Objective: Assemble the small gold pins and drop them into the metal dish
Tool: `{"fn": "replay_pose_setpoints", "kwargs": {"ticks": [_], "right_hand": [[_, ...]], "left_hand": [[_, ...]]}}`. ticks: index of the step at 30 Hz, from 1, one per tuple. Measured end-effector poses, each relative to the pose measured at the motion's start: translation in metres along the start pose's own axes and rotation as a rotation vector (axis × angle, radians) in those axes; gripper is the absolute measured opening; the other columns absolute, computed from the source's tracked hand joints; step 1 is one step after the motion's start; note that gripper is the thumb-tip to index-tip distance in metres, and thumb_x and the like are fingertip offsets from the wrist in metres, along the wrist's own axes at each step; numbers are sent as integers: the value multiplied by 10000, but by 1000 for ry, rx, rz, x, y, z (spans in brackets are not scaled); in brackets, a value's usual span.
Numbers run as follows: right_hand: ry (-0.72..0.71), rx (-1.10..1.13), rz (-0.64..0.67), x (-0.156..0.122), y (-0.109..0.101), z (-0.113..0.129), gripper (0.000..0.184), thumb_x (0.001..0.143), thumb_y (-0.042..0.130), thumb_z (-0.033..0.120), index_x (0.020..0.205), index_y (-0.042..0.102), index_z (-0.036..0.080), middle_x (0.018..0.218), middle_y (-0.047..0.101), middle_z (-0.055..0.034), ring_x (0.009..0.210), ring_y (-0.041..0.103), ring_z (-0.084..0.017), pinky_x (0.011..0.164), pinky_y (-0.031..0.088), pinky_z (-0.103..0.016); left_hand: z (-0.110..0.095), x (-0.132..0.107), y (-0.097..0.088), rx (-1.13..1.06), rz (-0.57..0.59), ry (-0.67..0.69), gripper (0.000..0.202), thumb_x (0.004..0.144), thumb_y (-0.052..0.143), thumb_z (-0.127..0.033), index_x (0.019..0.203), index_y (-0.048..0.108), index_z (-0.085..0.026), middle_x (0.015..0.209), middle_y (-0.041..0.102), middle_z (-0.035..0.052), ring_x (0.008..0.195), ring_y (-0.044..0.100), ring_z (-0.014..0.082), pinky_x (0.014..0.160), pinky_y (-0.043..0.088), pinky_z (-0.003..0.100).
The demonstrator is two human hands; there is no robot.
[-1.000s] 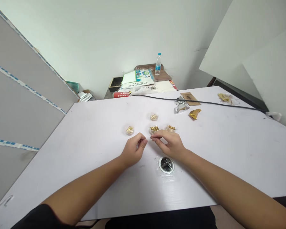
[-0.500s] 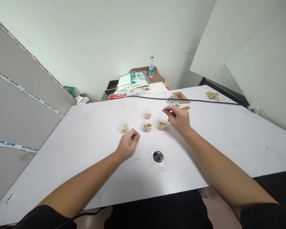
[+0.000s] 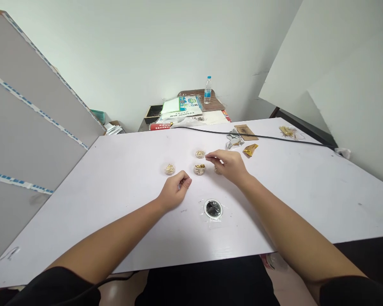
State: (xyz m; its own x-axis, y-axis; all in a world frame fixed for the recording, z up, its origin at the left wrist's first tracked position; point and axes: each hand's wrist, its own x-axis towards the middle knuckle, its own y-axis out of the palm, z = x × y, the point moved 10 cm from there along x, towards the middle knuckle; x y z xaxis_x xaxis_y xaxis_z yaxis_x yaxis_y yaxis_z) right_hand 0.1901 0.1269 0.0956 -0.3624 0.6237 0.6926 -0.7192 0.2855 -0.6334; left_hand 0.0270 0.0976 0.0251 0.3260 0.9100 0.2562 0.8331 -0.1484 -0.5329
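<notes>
- Head view: the left hand [image 3: 175, 192] rests on the white tabletop [image 3: 115, 204], fingers curled in with thumb against fingertips; whether something small sits in that pinch cannot be told.
- The right hand [image 3: 229, 165] reaches out over the table, thumb and forefinger pressed together in a narrow pinch just above the small round clear dishes; any piece between them is too small to make out.
- Four small clear dishes of gold-coloured metal bits lie in a cluster: the far dish [image 3: 200, 154] just beside the right fingertips, the middle dish [image 3: 199, 169] below them, the left dish [image 3: 170, 169] just beyond the left hand, and the right dish [image 3: 217, 171] mostly hidden under the right hand.
- A round silver-rimmed dark disc under clear wrap [image 3: 213, 208] lies nearer the person, between the two forearms.
- A thin black cable [image 3: 274, 137] runs across the far side of the table.
- Near it lie a crumpled silver foil pouch [image 3: 233, 142], a gold foil pouch [image 3: 250, 149] and a flat brown card [image 3: 246, 132].
- Beyond the table, a clear plastic water bottle with a blue cap [image 3: 207, 90] stands upright beside stacked papers and booklets [image 3: 181, 106].
</notes>
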Motion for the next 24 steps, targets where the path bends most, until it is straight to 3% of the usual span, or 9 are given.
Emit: {"fn": "replay_pose_setpoints", "kwargs": {"ticks": [4,6,10,14,19,24], "right_hand": [[11,-68,22,2,19,6,190,930,563,217,929,753,230,899,768,-43,796,722,-201,657,529,-303],[24,-100,21,1,22,6,210,925,554,182,967,750,243,1012,758,-39,847,722,-203,658,531,-303],[28,-153,-82,-3,4,6,263,951,490,183,1111,694,227,1259,652,-94,807,695,-174,658,545,-312],[-31,-95,-177,-9,-19,12,219,947,500,199,1073,679,186,1051,668,-123,788,661,-185,612,537,-306],[-84,-81,-111,-11,-21,17,167,915,556,200,1017,683,163,1008,659,-124,823,642,-206,678,538,-346],[-73,-187,41,-14,-4,13,173,902,581,231,1013,699,169,1052,676,-111,944,619,-258,810,503,-441]], "left_hand": [[-1,1,1,-17,14,8,206,942,457,-328,799,478,-181,684,498,-5,653,430,130,617,373,262],[-1,1,1,-23,16,8,206,941,463,-329,800,476,-179,686,498,-8,650,424,125,618,371,259],[1,1,1,-35,14,-4,224,943,461,-342,796,477,-175,686,501,-11,643,428,118,616,370,252],[5,0,2,-49,12,-24,235,944,462,-352,797,489,-171,677,514,-10,640,447,116,614,377,247],[7,1,2,-80,16,-53,228,906,541,-365,800,540,-164,696,572,-1,652,492,114,627,412,242],[8,3,5,-125,56,-63,210,873,604,-358,831,596,-153,742,626,19,660,534,112,622,442,235]]}}
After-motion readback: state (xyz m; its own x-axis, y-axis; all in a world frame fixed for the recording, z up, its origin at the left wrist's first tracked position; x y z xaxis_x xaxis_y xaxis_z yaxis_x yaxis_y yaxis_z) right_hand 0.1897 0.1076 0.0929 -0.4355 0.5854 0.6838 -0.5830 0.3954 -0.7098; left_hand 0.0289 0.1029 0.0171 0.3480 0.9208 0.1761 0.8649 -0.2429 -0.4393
